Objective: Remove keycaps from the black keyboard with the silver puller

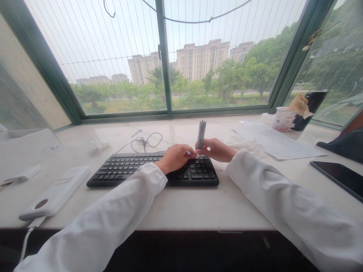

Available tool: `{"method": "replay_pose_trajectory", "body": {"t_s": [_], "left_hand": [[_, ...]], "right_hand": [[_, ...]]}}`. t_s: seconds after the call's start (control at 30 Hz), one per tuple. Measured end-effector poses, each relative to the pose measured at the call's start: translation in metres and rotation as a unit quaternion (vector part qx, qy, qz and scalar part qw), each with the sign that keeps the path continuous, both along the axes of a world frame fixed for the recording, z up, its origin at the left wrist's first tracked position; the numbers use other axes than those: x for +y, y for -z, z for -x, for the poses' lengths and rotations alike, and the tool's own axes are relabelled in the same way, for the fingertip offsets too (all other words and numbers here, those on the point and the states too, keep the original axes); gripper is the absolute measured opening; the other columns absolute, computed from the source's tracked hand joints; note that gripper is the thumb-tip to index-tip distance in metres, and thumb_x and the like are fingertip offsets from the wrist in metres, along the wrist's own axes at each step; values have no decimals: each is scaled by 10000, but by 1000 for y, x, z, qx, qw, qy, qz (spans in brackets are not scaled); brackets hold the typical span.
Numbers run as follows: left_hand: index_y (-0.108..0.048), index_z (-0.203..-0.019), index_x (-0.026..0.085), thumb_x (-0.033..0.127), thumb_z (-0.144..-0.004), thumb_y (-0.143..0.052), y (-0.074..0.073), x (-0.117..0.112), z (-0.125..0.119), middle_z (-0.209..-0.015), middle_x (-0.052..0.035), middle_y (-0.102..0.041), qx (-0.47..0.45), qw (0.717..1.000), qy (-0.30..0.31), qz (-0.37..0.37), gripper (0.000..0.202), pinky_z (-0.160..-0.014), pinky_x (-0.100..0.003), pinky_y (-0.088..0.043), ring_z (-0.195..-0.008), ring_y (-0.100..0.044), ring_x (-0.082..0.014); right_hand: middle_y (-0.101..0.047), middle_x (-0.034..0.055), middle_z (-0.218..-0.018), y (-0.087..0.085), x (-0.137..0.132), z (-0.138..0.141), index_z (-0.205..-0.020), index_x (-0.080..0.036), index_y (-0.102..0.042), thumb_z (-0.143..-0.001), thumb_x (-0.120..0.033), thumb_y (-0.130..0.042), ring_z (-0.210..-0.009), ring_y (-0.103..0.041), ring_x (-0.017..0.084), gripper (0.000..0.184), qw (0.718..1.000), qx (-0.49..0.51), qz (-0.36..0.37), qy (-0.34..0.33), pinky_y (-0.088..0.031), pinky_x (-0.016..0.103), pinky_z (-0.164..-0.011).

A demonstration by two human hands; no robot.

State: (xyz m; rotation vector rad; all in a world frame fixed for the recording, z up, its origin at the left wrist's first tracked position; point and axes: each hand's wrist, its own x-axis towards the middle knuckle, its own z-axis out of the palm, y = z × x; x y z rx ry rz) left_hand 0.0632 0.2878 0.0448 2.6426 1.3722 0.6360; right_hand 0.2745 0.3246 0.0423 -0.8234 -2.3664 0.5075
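Note:
A black keyboard (pixel 119 168) lies on the white sill-like desk, its cable loosely coiled behind it. Over the keyboard's right part, my right hand (pixel 217 150) is closed around a slim grey bundle of rods (pixel 201 133), held upright; its exact kind is unclear. My left hand (pixel 176 158) reaches in from the left, its fingers pinched together at the right hand's fingertips, just above the keys. Whatever lies between the left fingertips is too small to make out. The bundle's lower end is hidden by the fingers.
At left lie a white power bank (pixel 61 190) with a plugged cable and a white box (pixel 25 151). To the right are printed sheets (pixel 279 139), a paper cup (pixel 283 117), a black phone (pixel 340 177) and dark cloth (pixel 344 145). A window (pixel 167 75) stands behind.

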Motion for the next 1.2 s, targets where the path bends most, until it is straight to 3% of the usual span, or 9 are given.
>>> {"method": "replay_pose_trajectory", "body": {"t_s": [0.13, 0.3, 0.53, 1.2], "left_hand": [[-719, -925, 284, 330, -890, -573, 2, 1, 1, -880, 43, -739, -43, 999, 6, 9, 157, -719, -244, -468, -818, -670, -153], [-715, -868, 260, 336, -865, -594, -1, -3, -1, -919, 35, -738, -37, 999, 9, -12, 143, -694, -245, -457, -784, -664, -148], [-722, -845, 266, 345, -846, -610, -4, -6, -1, -886, 36, -739, -28, 999, 2, -21, 137, -673, -258, -445, -781, -657, -158], [-739, -804, 288, 340, -810, -654, 3, -4, -4, -844, 67, -733, -73, 997, -15, -9, 100, -668, -249, -431, -691, -616, -114]], "right_hand": [[-674, 43, -778, -6, -2, -3, -880, -162, -653, -810, -490, -642, -694, -601, 161, 336, 999, 0, 38, -17, -474, 291, -678], [-653, 31, -721, -10, -7, -2, -888, -146, -647, -806, -462, -661, -683, -615, 163, 327, 992, 20, 113, -49, -488, 301, -665], [-651, 30, -726, -2, -3, -1, -920, -150, -635, -760, -490, -723, -692, -638, 181, 386, 979, 56, 187, -65, -509, 331, -679], [-622, 17, -765, 6, 8, -6, -856, -151, -645, -742, -408, -744, -728, -585, 155, 298, 979, 84, 172, -68, -465, 300, -692]]}}
